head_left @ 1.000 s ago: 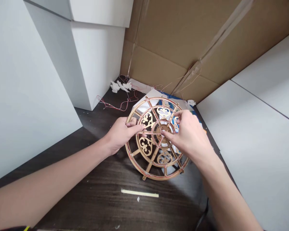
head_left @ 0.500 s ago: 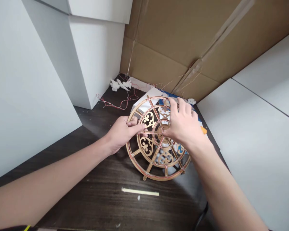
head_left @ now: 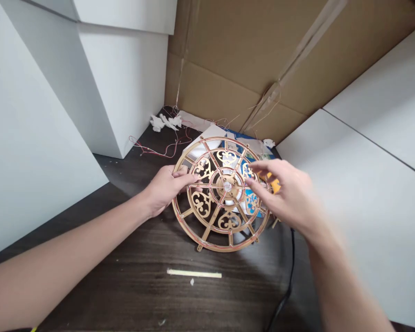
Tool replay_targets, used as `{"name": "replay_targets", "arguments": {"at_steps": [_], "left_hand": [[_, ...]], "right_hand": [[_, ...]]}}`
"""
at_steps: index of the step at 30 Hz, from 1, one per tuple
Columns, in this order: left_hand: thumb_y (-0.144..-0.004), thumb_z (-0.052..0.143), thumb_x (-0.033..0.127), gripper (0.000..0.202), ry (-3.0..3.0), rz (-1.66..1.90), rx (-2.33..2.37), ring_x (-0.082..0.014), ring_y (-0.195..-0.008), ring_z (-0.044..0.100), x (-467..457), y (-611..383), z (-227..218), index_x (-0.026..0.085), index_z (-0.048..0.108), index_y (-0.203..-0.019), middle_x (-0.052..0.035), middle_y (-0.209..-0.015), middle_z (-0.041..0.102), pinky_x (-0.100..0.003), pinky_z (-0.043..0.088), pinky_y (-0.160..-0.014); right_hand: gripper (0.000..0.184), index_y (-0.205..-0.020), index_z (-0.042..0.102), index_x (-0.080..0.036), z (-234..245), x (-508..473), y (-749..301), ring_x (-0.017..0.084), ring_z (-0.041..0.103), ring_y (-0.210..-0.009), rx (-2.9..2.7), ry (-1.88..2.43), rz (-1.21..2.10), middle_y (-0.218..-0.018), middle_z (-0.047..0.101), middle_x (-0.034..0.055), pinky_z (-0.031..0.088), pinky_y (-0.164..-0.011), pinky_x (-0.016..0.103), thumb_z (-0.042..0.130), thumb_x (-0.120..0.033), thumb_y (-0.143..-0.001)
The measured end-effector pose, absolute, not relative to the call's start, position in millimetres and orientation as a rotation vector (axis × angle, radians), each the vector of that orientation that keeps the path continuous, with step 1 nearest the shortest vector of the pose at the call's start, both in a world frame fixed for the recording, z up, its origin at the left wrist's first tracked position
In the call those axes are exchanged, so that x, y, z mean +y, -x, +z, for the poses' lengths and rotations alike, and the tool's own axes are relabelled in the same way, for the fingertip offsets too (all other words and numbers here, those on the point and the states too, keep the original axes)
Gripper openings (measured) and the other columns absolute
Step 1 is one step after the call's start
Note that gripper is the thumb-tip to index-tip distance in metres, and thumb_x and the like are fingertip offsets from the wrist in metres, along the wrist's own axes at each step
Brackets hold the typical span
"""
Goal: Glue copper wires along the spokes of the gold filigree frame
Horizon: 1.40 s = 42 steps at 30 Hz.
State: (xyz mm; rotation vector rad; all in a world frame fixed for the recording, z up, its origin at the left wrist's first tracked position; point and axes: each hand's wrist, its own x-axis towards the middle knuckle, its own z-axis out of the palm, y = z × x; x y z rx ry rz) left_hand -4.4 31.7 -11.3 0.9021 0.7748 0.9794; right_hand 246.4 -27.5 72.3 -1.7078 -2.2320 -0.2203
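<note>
A round golden openwork frame (head_left: 230,234) with spokes, rings and scroll ornaments is held tilted above the dark table; thin red and pale wires run along its rings and spokes. My left hand (head_left: 168,186) grips its left side, thumb on the front and fingers behind. Over the frame's right part hovers my right hand (head_left: 285,189), thumb and fingers apart, with nothing visible between them. Whether its fingertips touch the frame I cannot tell. Partly hidden behind the frame and that hand is an orange-yellow object (head_left: 274,183).
A pale thin stick (head_left: 194,274) lies on the dark table (head_left: 131,272). Loose red and white wires (head_left: 155,150), crumpled tissue (head_left: 166,122) and papers (head_left: 207,138) lie at the back. A black cable (head_left: 290,281) runs at right. White panels and cardboard (head_left: 224,69) enclose the space.
My right hand has moved right, off the frame's centre and upper rim, uncovering the hub. My left hand keeps its grip. The view has shifted slightly.
</note>
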Motion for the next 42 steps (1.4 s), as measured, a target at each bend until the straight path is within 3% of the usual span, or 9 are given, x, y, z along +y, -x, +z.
{"name": "replay_targets", "arguments": {"at_steps": [4, 6, 9, 12, 19, 23, 29, 37, 42], "left_hand": [[-0.064, 0.083, 0.022, 0.058, -0.902, 0.984, 0.787, -0.0130, -0.063, 0.070, 32.2, 4.2, -11.8, 0.021, 0.025, -0.064, 0.0066, -0.059, 0.052, -0.020, 0.054, -0.062], [-0.064, 0.083, 0.022, 0.059, -0.898, 0.983, 0.788, -0.0130, -0.063, 0.069, 32.1, 3.6, -12.1, 0.021, 0.025, -0.063, 0.0061, -0.060, 0.053, -0.021, 0.054, -0.062], [-0.064, 0.083, 0.022, 0.058, -0.895, 0.986, 0.786, -0.0128, -0.063, 0.069, 31.4, 2.9, -12.0, 0.021, 0.025, -0.063, 0.0066, -0.058, 0.051, -0.021, 0.054, -0.062], [-0.065, 0.083, 0.023, 0.058, -0.900, 0.988, 0.785, -0.0130, -0.063, 0.069, 30.8, 2.9, -12.0, 0.021, 0.025, -0.063, 0.0067, -0.058, 0.051, -0.020, 0.053, -0.060], [-0.065, 0.083, 0.023, 0.059, -0.912, 0.983, 0.780, -0.0126, -0.063, 0.070, 31.6, 3.7, -12.8, 0.021, 0.024, -0.063, 0.0071, -0.059, 0.050, -0.019, 0.053, -0.062], [-0.066, 0.083, 0.024, 0.060, -0.921, 0.980, 0.777, -0.0136, -0.063, 0.070, 31.5, 3.6, -14.0, 0.021, 0.024, -0.064, 0.0076, -0.058, 0.047, -0.020, 0.052, -0.060], [-0.067, 0.082, 0.024, 0.057, -0.924, 0.996, 0.763, -0.0133, -0.064, 0.070, 30.9, 3.5, -15.6, 0.021, 0.025, -0.063, 0.0074, -0.059, 0.049, -0.022, 0.054, -0.067], [-0.062, 0.085, 0.023, 0.060, -0.911, 0.994, 0.766, -0.0135, -0.062, 0.070, 31.0, 2.1, -13.8, 0.021, 0.024, -0.063, 0.0076, -0.058, 0.050, -0.020, 0.052, -0.062], [-0.065, 0.082, 0.023, 0.058, -0.898, 0.997, 0.764, -0.0131, -0.062, 0.070, 29.8, 2.1, -12.4, 0.021, 0.025, -0.063, 0.0071, -0.059, 0.051, -0.019, 0.053, -0.060]], "right_hand": [[0.048, -0.135, 0.057, -0.027, 51.9, -56.2, -256.0, 0.012, 0.065, -0.093, -2.249, 1.731, -0.105, -0.113, 0.068, 0.0004, 0.052, -0.076, 0.025, 0.064, -0.055, -0.096], [0.048, -0.139, 0.053, -0.028, 42.6, -64.9, -263.8, 0.010, 0.064, -0.090, -2.260, 1.718, -0.067, -0.114, 0.068, -0.0001, 0.052, -0.072, 0.022, 0.064, -0.048, -0.097], [0.030, -0.129, 0.061, -0.025, 32.4, -68.7, -272.3, 0.007, 0.062, -0.081, -2.239, 1.686, -0.079, -0.110, 0.069, -0.0002, 0.052, -0.072, 0.021, 0.059, -0.034, -0.101], [0.017, -0.110, 0.070, -0.023, 30.9, -65.5, -271.0, 0.006, 0.064, -0.081, -2.216, 1.643, -0.114, -0.103, 0.071, -0.0015, 0.052, -0.075, 0.021, 0.057, -0.031, -0.102], [0.022, -0.101, 0.078, -0.027, 56.7, -49.1, -236.0, 0.012, 0.065, -0.093, -2.245, 1.669, -0.208, -0.103, 0.070, -0.0010, 0.047, -0.078, 0.026, 0.058, -0.035, -0.099], [0.017, -0.091, 0.080, -0.027, 60.8, -36.6, -214.0, 0.014, 0.063, -0.085, -2.174, 1.742, -0.177, -0.095, 0.071, 0.0003, 0.042, -0.073, 0.027, 0.064, -0.030, -0.092], [0.016, -0.094, 0.080, -0.024, 33.3, -27.0, -207.2, 0.005, 0.057, -0.060, -1.819, 1.708, -0.045, -0.081, 0.071, -0.0035, 0.047, -0.063, 0.020, 0.067, -0.032, -0.091], [0.024, -0.096, 0.079, -0.019, 14.7, -30.4, -212.5, 0.006, 0.065, -0.067, -1.652, 1.604, 0.167, -0.094, 0.074, 0.0007, 0.055, -0.060, 0.016, 0.068, -0.040, -0.091], [0.026, -0.098, 0.077, -0.018, 7.5, -35.0, -216.8, 0.004, 0.053, -0.053, -1.685, 1.590, 0.280, -0.069, 0.066, -0.0005, 0.046, -0.051, 0.014, 0.068, -0.041, -0.092]]}}
